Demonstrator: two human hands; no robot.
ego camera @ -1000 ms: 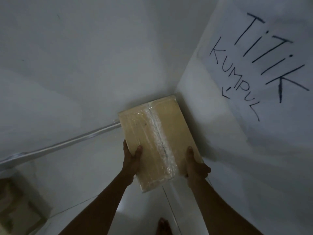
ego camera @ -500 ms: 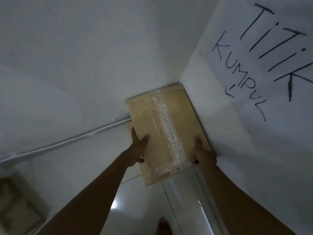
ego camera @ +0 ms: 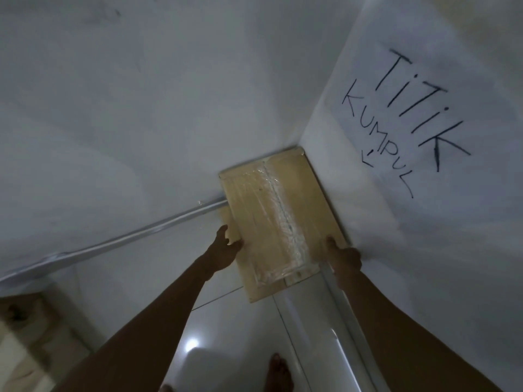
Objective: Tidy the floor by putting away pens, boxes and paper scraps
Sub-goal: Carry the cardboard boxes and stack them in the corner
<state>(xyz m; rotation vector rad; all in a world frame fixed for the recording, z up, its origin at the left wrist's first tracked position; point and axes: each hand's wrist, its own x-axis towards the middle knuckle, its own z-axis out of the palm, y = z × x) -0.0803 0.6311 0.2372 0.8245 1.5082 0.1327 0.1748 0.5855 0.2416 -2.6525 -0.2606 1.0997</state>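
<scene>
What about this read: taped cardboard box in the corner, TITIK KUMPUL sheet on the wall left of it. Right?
No. Head view shows the TITIK KUMPUL sheet on the wall right of the cardboard box; corner placement stands.
</scene>
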